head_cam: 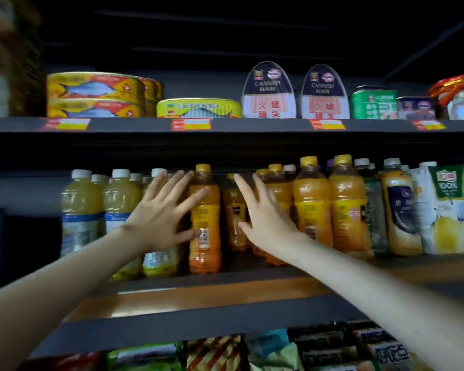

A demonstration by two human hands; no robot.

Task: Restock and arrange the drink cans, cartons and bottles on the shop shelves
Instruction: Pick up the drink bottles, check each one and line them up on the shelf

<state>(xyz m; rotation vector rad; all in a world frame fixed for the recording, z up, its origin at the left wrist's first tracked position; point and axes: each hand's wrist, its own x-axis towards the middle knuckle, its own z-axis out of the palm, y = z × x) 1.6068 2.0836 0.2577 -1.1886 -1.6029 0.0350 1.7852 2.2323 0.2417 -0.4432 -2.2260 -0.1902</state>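
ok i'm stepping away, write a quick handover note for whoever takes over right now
Left hand: open, fingers spread against the front orange bottle.
Right hand: open, holding nothing, before the orange row.
Pale bottles left, carton far right, all upright on the middle shelf.
Done: shelf looks stocked.
To do: the recessed orange bottle sits behind the line; probably bring it forward.

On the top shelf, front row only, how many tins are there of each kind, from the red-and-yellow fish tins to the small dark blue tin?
Red-and-yellow fish tins: 2 (stacked; those behind not counted)
Yellow-green fish tin: 1
Canned ham tins: 2
Green tin: 1
Dark blue tin: 1
Total: 7
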